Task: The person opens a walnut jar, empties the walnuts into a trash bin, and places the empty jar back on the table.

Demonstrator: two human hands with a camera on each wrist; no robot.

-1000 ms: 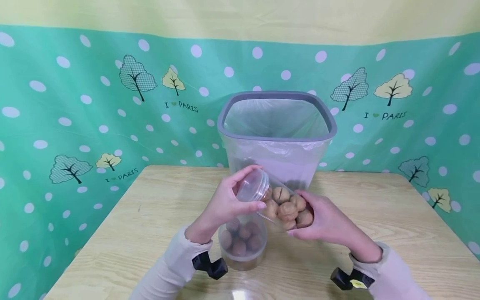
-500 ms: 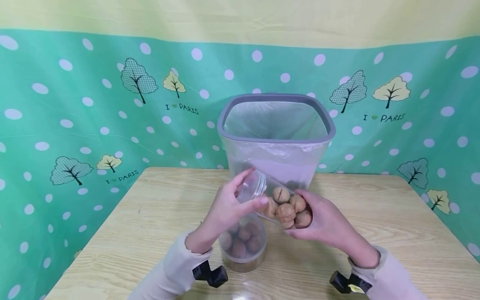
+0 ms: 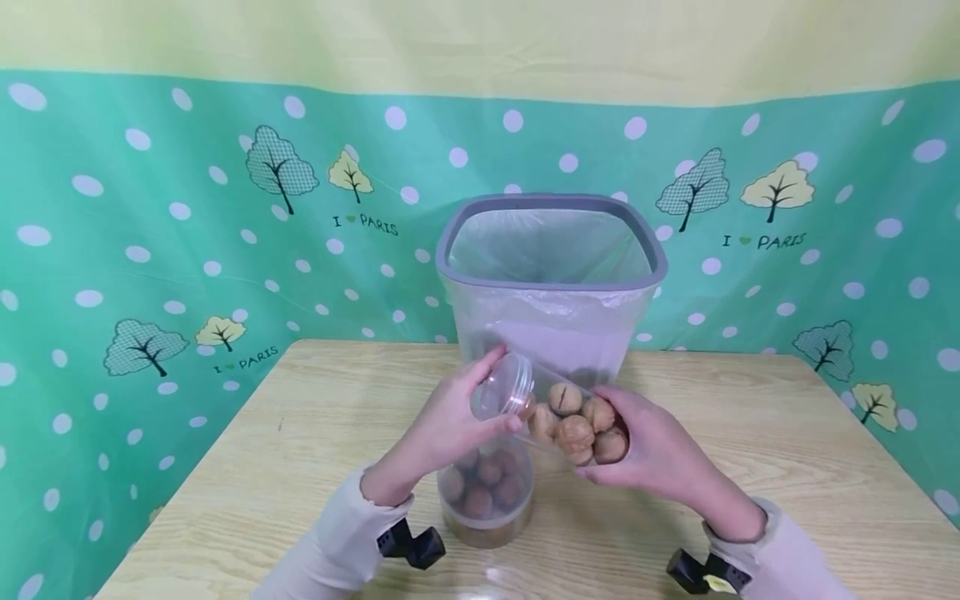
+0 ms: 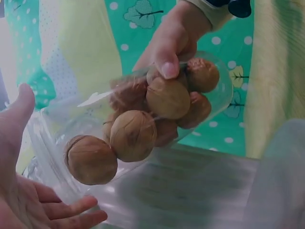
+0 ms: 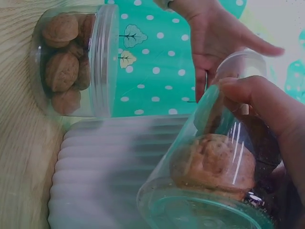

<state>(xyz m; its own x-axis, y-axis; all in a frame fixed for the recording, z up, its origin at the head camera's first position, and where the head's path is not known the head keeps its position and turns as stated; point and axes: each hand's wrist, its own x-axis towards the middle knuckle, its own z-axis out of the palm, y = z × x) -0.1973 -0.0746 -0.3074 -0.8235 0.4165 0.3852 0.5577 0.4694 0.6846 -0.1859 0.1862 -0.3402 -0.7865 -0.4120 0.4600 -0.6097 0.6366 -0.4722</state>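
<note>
A clear plastic jar [image 3: 550, 375] of walnuts [image 3: 574, 433] is tilted above the table, its lidded end to the left. My right hand [image 3: 652, 446] grips the jar near its base, thumb and fingers around the side. At the other end my left hand [image 3: 450, 425] surrounds the transparent screw lid [image 3: 495, 392]. Its thumb and fingers [image 4: 71, 210] look spread and fairly straight in the left wrist view, with a gap between thumb and lid. The lid sits on the jar.
A second lidded walnut jar [image 3: 486, 527] stands upright on the wooden table [image 3: 330, 433], below my left hand. Behind the hands is a bin [image 3: 547, 333] with a grey rim and a clear liner. A patterned green cloth [image 3: 420, 217] hangs at the back.
My left hand has shifted slightly and its thumb has drawn back from over the lid. The right hand still holds the jar, and the walnuts inside have shifted slightly. The head view has tilted upward.
</note>
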